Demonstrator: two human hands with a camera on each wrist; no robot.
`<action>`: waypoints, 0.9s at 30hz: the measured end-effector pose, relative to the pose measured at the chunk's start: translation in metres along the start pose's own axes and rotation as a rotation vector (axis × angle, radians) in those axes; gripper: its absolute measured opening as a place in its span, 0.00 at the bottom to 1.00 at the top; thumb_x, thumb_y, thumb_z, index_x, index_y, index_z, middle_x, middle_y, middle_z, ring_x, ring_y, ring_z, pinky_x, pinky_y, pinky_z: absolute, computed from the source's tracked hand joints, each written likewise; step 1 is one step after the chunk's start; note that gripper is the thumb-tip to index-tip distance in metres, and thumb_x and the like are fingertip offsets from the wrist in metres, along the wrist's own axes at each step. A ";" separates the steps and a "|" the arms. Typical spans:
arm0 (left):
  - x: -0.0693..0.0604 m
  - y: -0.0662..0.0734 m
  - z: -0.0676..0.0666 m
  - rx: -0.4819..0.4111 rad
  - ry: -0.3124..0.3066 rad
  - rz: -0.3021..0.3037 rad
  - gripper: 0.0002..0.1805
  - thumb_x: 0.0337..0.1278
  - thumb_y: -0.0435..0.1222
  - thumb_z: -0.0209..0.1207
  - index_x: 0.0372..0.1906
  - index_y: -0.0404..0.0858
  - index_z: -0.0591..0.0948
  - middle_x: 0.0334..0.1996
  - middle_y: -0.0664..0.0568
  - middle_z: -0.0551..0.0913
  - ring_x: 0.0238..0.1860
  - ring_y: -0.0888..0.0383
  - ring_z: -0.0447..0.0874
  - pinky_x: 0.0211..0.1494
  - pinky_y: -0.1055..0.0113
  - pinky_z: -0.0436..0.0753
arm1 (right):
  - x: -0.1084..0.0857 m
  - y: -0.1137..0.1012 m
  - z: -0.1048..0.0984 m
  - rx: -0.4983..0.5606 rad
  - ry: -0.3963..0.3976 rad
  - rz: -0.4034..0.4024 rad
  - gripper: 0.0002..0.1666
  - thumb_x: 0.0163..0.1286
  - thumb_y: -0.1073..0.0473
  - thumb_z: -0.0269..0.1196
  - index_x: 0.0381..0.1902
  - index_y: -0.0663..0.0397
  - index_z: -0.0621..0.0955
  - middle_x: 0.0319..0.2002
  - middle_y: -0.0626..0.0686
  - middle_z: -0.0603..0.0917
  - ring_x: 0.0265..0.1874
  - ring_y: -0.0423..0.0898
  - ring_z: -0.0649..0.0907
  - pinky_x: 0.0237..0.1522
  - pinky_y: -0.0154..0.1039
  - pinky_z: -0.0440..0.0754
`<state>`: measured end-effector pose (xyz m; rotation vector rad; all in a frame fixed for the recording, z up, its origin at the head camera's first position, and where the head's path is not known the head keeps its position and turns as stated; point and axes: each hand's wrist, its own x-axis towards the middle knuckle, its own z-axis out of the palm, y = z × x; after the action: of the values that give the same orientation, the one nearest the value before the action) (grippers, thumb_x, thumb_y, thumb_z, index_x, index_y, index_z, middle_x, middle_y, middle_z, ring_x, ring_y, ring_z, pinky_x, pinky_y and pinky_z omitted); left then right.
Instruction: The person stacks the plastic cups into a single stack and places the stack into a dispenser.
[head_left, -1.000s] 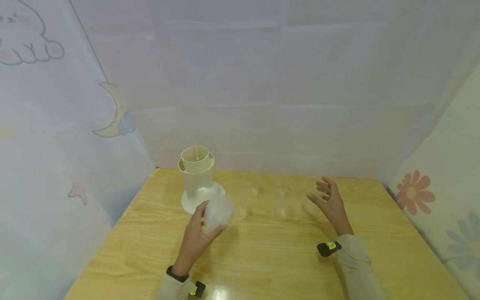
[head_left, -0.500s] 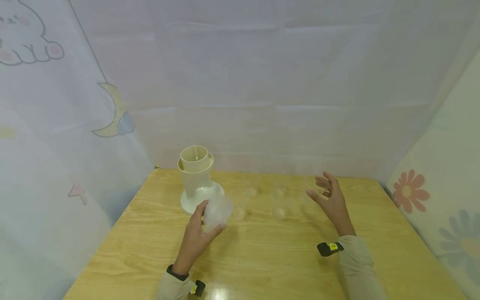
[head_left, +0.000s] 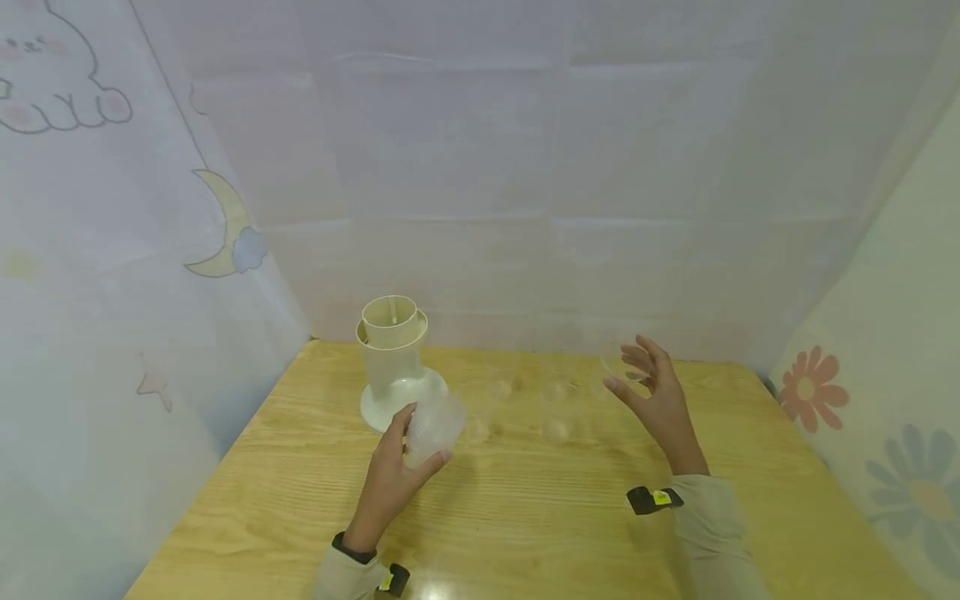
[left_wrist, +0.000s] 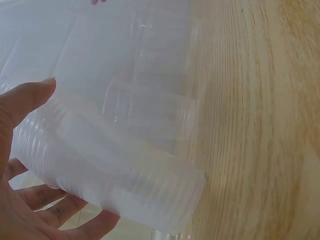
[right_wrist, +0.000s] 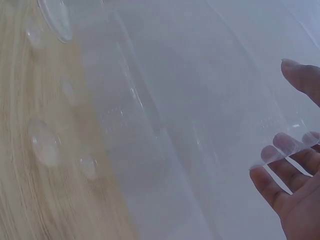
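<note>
The cream stand (head_left: 396,367), a double-ringed cylinder on a broad round base, is the clearest thing on the table (head_left: 525,517); the bottom of its tube cannot be seen, and part of its base is covered by what stands nearer. Just in front of the stand and slightly to its right, the left hand (head_left: 397,467) grips a stack of clear cups (left_wrist: 120,165) between thumb and fingers; the rims blur together, so the number in the stack cannot be told. Well to the right of the stand, the right hand (head_left: 660,400) holds a clear single cup (right_wrist: 280,120) between its spread thumb and curved fingers, the fingertips showing through the plastic; this cup is so transparent that its outline is hard to follow, and the right wrist view cuts off part of it and of the hand. Between the stand and the right hand are four standing cups (head_left: 556,430), whose pale bottoms are plain while their walls nearly vanish against the white sheet (head_left: 450,150) behind the stand. Both sleeves (head_left: 716,525) are cut off by the lower edge nearest the person, as is the table's near side, in front of the stand.
</note>
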<state>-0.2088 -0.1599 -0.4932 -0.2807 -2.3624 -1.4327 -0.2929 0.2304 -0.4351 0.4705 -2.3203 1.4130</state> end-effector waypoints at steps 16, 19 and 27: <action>0.000 -0.002 -0.002 0.017 0.010 -0.009 0.44 0.51 0.46 0.74 0.71 0.41 0.66 0.63 0.38 0.74 0.55 0.43 0.77 0.51 0.44 0.80 | 0.004 -0.012 0.015 0.072 -0.026 -0.078 0.49 0.67 0.66 0.68 0.78 0.48 0.55 0.68 0.58 0.71 0.63 0.50 0.72 0.57 0.26 0.69; 0.001 -0.002 -0.002 0.016 0.016 -0.002 0.43 0.51 0.46 0.74 0.71 0.42 0.66 0.62 0.39 0.75 0.55 0.44 0.78 0.50 0.45 0.80 | 0.005 -0.014 0.018 0.093 -0.035 -0.095 0.49 0.66 0.67 0.68 0.78 0.48 0.56 0.69 0.58 0.71 0.63 0.44 0.72 0.59 0.27 0.70; 0.001 -0.004 0.000 0.019 0.031 0.004 0.43 0.51 0.47 0.74 0.71 0.41 0.67 0.62 0.38 0.75 0.54 0.43 0.78 0.50 0.44 0.80 | 0.003 -0.020 0.026 0.230 -0.088 -0.120 0.48 0.66 0.72 0.66 0.78 0.51 0.56 0.68 0.63 0.69 0.62 0.39 0.73 0.60 0.26 0.70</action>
<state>-0.2112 -0.1621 -0.4956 -0.2566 -2.3480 -1.4021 -0.2900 0.1978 -0.4290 0.7397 -2.1637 1.6377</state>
